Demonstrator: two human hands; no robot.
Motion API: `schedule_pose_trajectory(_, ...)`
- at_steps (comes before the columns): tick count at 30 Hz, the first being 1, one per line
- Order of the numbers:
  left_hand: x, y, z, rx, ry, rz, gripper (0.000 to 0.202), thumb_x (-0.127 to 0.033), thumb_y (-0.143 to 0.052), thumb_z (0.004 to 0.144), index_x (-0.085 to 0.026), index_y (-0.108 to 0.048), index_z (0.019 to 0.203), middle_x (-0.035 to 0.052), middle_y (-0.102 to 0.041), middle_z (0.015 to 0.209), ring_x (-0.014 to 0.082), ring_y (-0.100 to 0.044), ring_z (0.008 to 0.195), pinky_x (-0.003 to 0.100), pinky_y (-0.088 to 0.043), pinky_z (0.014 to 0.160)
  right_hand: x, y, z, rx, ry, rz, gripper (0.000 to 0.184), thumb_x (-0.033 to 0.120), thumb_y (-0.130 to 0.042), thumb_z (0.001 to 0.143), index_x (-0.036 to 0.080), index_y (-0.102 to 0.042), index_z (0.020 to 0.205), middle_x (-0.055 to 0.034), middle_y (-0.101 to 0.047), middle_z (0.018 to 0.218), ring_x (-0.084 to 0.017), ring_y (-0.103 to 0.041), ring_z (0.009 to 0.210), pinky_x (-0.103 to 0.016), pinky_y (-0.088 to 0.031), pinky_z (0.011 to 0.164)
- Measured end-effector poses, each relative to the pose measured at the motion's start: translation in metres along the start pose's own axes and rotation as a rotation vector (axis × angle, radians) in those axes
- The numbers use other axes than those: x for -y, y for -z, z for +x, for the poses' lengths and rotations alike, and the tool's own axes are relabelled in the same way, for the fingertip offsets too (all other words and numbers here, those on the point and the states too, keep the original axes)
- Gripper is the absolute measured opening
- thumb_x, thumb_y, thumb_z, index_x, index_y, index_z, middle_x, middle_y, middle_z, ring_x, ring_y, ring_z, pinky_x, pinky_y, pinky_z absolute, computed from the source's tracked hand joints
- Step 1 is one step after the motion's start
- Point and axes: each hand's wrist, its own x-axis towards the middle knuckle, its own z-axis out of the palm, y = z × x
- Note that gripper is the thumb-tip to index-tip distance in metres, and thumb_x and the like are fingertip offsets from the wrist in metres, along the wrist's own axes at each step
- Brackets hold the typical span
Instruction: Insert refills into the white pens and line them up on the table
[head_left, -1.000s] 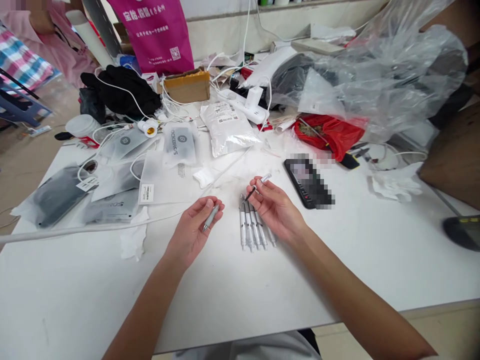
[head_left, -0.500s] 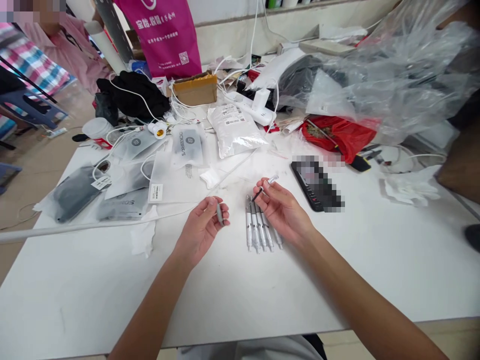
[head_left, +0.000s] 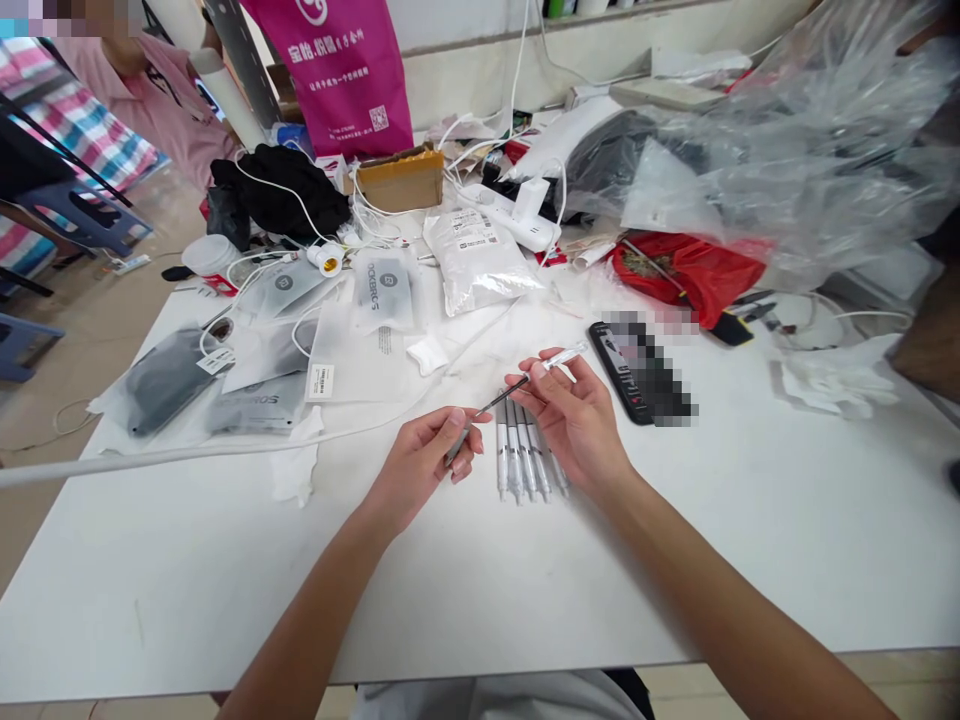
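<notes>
Two pen parts, one per hand, and what matters here is how they line up (12 o'clock = far edge of the white tabletop surface (head_left: 465, 620)). The left hand (head_left: 431, 460) has a narrow grip on a small grey tapered barrel piece (head_left: 458, 445), pinched between thumb and fingers. The right hand (head_left: 574, 420) is pinched narrow too, around a slim clear-and-white plastic pen body (head_left: 566, 354), with a thin dark rod (head_left: 508, 395) poking out toward 8 o'clock.

From the right grip, the barrel piece sits at 8 o'clock; flip that and the pen body is at 2 from the left grip. The rod's tip is right by the left fingertips, at the barrel piece's upper end. Touching or slightly inside? Can't tell, tbh.

As for angles, rod and pen body share one long axis, 8 to 2, tip aimed at 8. The barrel piece looks steeper, more like 7 to 1, so they're not quite in line. Both are up above the surface, near the row of white pens with grey ends (head_left: 517, 460), which lie roughly 12 to 6, closer to the right hand.
</notes>
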Motion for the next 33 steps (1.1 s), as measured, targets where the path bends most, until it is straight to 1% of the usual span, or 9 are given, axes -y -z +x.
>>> schedule_pose_trajectory(5, -0.0004, 0.0016, 0.0002, 0.015, 0.027, 0.034, 0.042, -0.055, -0.068, 0.103, -0.018, -0.080, 0.119, 0.0039, -0.061, 0.089, 0.0077, -0.042, 0.063, 0.028, -0.034, 0.062, -0.0007, -0.0004, -0.0005, -0.006, 0.029, -0.034, 0.037, 0.038, -0.096, 0.079, 0.028, -0.068, 0.101, 0.0026, -0.076, 0.099, -0.017, -0.079, 0.094, -0.030, -0.065, 0.087)
schedule_pose_trajectory(12, -0.0019, 0.0007, -0.0002, 0.014, 0.069, 0.100, 0.042, -0.055, -0.068, 0.103, -0.018, -0.078, 0.119, 0.0033, -0.061, 0.089, 0.0072, -0.040, 0.063, 0.028, -0.032, 0.064, -0.0022, 0.0011, -0.0004, 0.047, 0.081, -0.089, 0.034, 0.036, -0.092, 0.085, 0.029, -0.068, 0.109, 0.0026, -0.077, 0.100, -0.017, -0.079, 0.090, -0.032, -0.064, 0.085)
schedule_pose_trajectory(17, -0.0018, 0.0010, -0.0003, 0.010, 0.086, 0.139, 0.043, -0.057, -0.069, 0.101, -0.019, -0.077, 0.119, 0.0044, -0.062, 0.092, 0.0075, -0.039, 0.063, 0.029, -0.031, 0.063, 0.0012, 0.0012, -0.0023, 0.058, 0.106, -0.143, 0.039, 0.039, -0.093, 0.083, 0.030, -0.070, 0.113, 0.0015, -0.077, 0.100, -0.019, -0.079, 0.089, -0.037, -0.065, 0.087)
schedule_pose_trajectory(22, -0.0018, -0.0002, -0.0008, 0.013, 0.077, 0.146, 0.040, -0.056, -0.069, 0.101, -0.019, -0.077, 0.115, 0.0042, -0.061, 0.092, 0.0080, -0.037, 0.064, 0.029, -0.030, 0.063, 0.0023, 0.0001, -0.0021, 0.055, 0.116, -0.129, 0.039, 0.040, -0.093, 0.082, 0.031, -0.071, 0.114, 0.0017, -0.077, 0.100, -0.018, -0.078, 0.088, -0.035, -0.065, 0.085)
schedule_pose_trajectory(28, -0.0026, -0.0008, 0.0007, 0.009, 0.061, 0.090, 0.039, -0.054, -0.074, 0.098, -0.017, -0.078, 0.107, 0.0022, -0.056, 0.084, 0.0078, -0.033, 0.063, 0.028, -0.028, 0.060, 0.0015, 0.0020, -0.0012, 0.039, 0.103, -0.127, 0.043, 0.042, -0.093, 0.082, 0.032, -0.072, 0.117, 0.0017, -0.077, 0.100, -0.018, -0.078, 0.088, -0.034, -0.064, 0.085)
schedule_pose_trajectory(33, -0.0020, -0.0002, 0.0008, 0.023, 0.070, 0.111, 0.041, -0.055, -0.073, 0.099, -0.017, -0.079, 0.113, 0.0032, -0.057, 0.087, 0.0076, -0.035, 0.063, 0.029, -0.028, 0.061, 0.0018, 0.0008, -0.0028, 0.071, 0.108, -0.135, 0.043, 0.041, -0.092, 0.083, 0.032, -0.071, 0.120, 0.0010, -0.077, 0.102, -0.019, -0.078, 0.091, -0.036, -0.065, 0.088)
